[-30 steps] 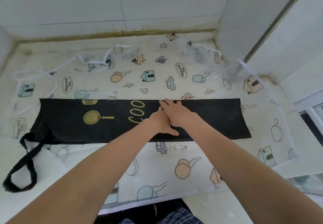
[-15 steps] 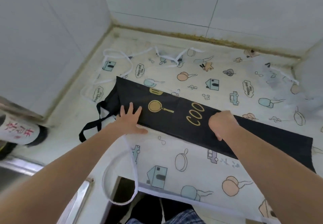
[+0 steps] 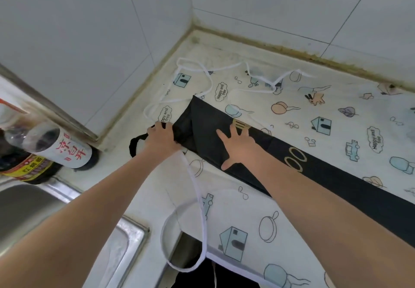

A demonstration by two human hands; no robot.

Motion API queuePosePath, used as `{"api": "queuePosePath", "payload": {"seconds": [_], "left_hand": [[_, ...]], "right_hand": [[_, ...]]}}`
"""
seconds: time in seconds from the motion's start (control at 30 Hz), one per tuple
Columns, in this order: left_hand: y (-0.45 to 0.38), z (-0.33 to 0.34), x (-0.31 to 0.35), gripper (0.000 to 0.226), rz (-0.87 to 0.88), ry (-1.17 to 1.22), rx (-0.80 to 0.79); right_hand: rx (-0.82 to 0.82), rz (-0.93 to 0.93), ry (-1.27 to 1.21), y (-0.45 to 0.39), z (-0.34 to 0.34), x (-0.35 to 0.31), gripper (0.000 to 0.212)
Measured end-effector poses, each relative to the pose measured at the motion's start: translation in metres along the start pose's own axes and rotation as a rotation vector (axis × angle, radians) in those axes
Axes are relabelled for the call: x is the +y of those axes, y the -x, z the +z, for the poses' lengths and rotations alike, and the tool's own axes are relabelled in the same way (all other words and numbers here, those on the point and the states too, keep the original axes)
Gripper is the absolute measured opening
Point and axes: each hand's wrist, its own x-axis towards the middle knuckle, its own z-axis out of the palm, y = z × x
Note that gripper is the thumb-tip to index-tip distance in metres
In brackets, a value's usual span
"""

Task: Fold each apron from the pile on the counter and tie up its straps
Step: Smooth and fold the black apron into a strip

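A black apron (image 3: 332, 182), folded into a long narrow strip with gold print, lies slantwise across the counter on top of a spread white apron (image 3: 292, 112) printed with houses and pans. My right hand (image 3: 238, 146) presses flat with spread fingers on the strip near its left end. My left hand (image 3: 162, 136) grips the black strip's left tip, where the black neck strap (image 3: 134, 146) loops out onto the counter. White straps (image 3: 202, 68) trail toward the corner, and one white loop (image 3: 197, 202) hangs over the counter's front edge.
Two sauce bottles (image 3: 56, 146) stand at the left beside a steel sink (image 3: 45, 215). Tiled walls meet in a corner (image 3: 193, 27) behind the counter. A dark opening (image 3: 213, 274) shows below the front edge.
My view swung left. My left hand slid from the strip's top to its left tip and closed on it. My right hand moved left along the strip and opened flat.
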Motion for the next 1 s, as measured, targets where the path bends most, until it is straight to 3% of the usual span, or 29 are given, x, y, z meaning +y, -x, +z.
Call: {"api": "queuePosePath", "payload": {"seconds": [0.1,0.23,0.27,0.33,0.43,0.5,0.57,0.63,0.73,0.77,0.87,1.0], "left_hand": [[-0.009,-0.01,-0.012,0.063,-0.077,0.029,0.0],[-0.037,-0.041,-0.035,0.03,-0.13,0.202,-0.003],[-0.043,-0.054,-0.037,0.023,-0.146,0.339,0.014],[-0.049,-0.088,-0.031,0.015,-0.249,0.834,0.077],[-0.06,-0.14,-0.021,0.024,-0.332,1.425,0.234],[-0.061,-0.17,-0.016,0.022,-0.276,1.661,0.33],[-0.06,-0.19,-0.012,0.017,-0.154,1.718,0.408],[-0.058,-0.194,-0.006,0.017,-0.057,1.527,0.459],[-0.061,-0.167,-0.009,0.032,-0.085,0.671,0.621],[-0.058,-0.156,-0.01,0.035,-0.121,0.411,0.607],[-0.044,-0.121,-0.004,0.049,-0.125,-0.09,0.406],[-0.023,-0.062,0.03,0.043,0.136,-0.28,0.167]], "right_hand": [[-0.026,0.024,0.091,-0.004,-0.002,0.003,0.118],[-0.038,0.038,0.164,-0.008,-0.003,0.002,0.121],[-0.039,0.044,0.174,-0.011,-0.003,0.002,0.122],[-0.044,0.053,0.189,-0.016,-0.001,0.001,0.124],[-0.054,0.06,0.192,-0.02,-0.001,-0.002,0.125],[-0.064,0.066,0.175,-0.02,-0.002,-0.003,0.125],[-0.078,0.069,0.155,-0.017,-0.003,-0.003,0.126],[-0.09,0.071,0.148,-0.016,-0.004,-0.004,0.126],[-0.069,0.067,0.163,-0.014,-0.006,-0.004,0.124],[-0.059,0.059,0.164,-0.014,-0.006,-0.004,0.124],[-0.054,0.037,0.156,-0.013,-0.007,-0.002,0.122],[-0.08,-0.014,-0.027,-0.012,-0.015,0.007,0.114]]}}
